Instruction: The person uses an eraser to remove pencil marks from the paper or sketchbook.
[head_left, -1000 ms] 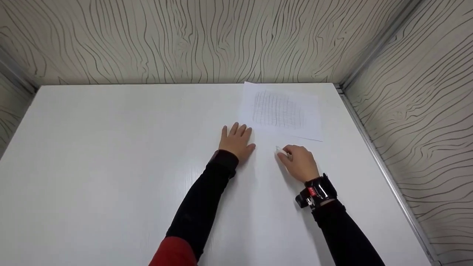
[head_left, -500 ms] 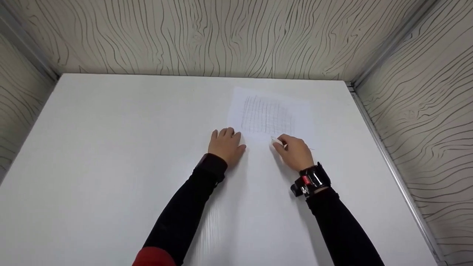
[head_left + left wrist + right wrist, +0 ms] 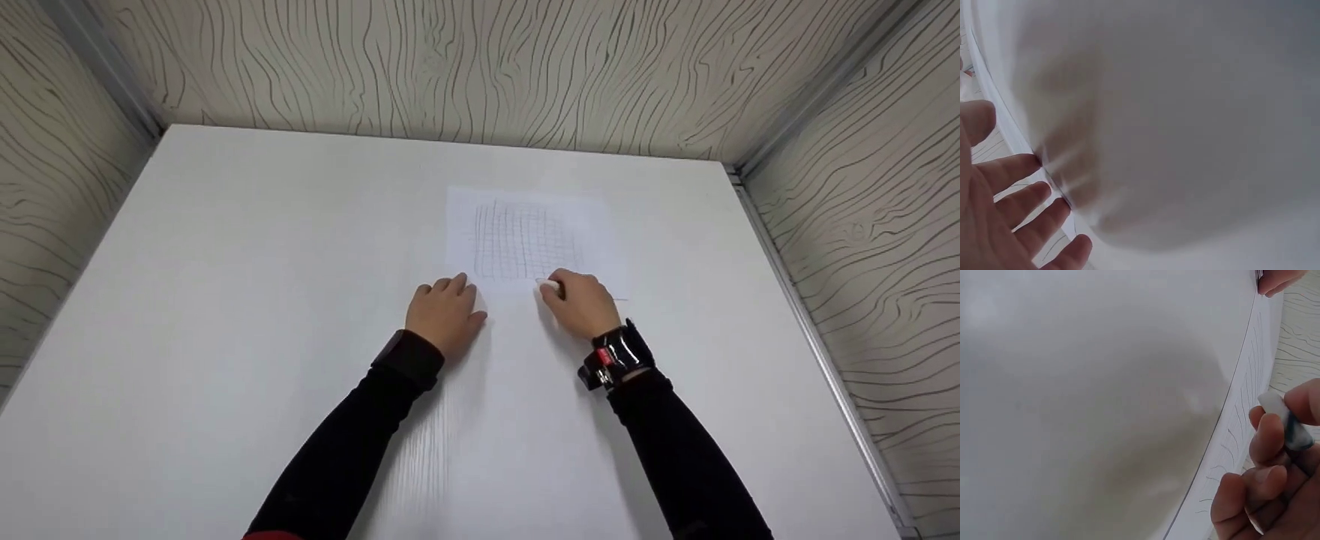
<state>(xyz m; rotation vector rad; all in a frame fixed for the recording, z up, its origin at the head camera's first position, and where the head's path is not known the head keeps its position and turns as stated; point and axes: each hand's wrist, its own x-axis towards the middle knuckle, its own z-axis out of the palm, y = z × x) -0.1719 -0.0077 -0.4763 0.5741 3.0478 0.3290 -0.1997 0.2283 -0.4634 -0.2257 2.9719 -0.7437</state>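
Observation:
A white sheet of paper (image 3: 600,217) with a hand-drawn pencil grid (image 3: 517,240) lies flat on the white table (image 3: 285,247). My left hand (image 3: 444,311) rests at the sheet's near left corner, fingers loosely extended; the left wrist view shows its fingertips (image 3: 1058,209) at the paper's edge. Between thumb and fingers, my right hand (image 3: 581,300) pinches a small white eraser (image 3: 1275,405) with a dark patch. The eraser's tip is at the grid's near edge; whether it touches the paper I cannot tell. Part of the eraser is hidden by the fingers.
Wood-grain patterned panels (image 3: 390,67) enclose the table at the back and both sides. A metal rail (image 3: 817,330) runs along the right edge. Black straps sit on both wrists, the right one carrying a small device (image 3: 611,360).
The paper has come away from the table's back edge toward me. My right hand with the eraser has gone from in front of the sheet to the grid's near edge. The head view has shifted.

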